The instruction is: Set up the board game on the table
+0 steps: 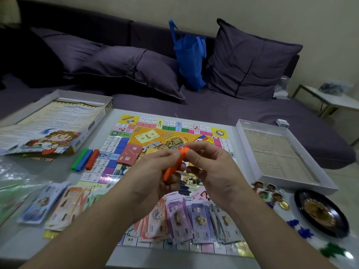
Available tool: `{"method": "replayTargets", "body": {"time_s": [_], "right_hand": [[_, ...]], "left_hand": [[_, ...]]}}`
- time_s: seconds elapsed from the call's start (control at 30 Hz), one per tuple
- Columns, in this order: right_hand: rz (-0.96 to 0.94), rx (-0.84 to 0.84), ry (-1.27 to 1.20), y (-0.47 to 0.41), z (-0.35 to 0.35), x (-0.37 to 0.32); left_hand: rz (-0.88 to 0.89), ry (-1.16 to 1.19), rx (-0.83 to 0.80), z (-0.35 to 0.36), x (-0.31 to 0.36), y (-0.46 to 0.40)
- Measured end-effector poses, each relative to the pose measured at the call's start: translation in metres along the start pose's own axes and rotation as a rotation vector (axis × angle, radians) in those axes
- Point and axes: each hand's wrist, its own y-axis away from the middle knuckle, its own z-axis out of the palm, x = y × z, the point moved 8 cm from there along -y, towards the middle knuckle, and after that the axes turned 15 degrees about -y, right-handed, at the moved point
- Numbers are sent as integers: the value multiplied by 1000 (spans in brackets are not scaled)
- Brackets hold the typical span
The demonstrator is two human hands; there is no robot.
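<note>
The colourful game board [165, 131] lies flat in the middle of the table. Above its centre both hands hold an orange plastic stick [172, 170]: my left hand [155, 175] grips its lower part, and my right hand [209, 166] pinches its upper end. Green, blue and red sticks [85, 159] lie side by side left of the board. A red card deck [129, 154] sits on the board. Paper money [186, 216] is spread over the board's near edge, with more notes [58, 206] at the left.
The box lid with a rules sheet [52, 123] lies at the far left, the empty white box tray [281, 154] at the right. A black roulette wheel [320, 212], character tokens [266, 191], a die [282, 191] and small plastic pieces [305, 232] sit near right. A sofa with cushions stands behind.
</note>
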Motion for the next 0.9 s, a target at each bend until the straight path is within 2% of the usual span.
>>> {"method": "replayTargets", "body": {"time_s": [0.27, 0.5, 0.7, 0.9], "right_hand": [[-39, -16, 8, -3, 3, -1], [-100, -59, -78, -2, 12, -3], [-189, -46, 28, 2, 14, -8], [-298, -55, 251, 10, 28, -20]], "left_hand": [[28, -43, -14, -3, 5, 3], [30, 59, -24, 2, 4, 5], [25, 54, -37, 2, 5, 8], [-31, 15, -25, 4, 5, 10]]}}
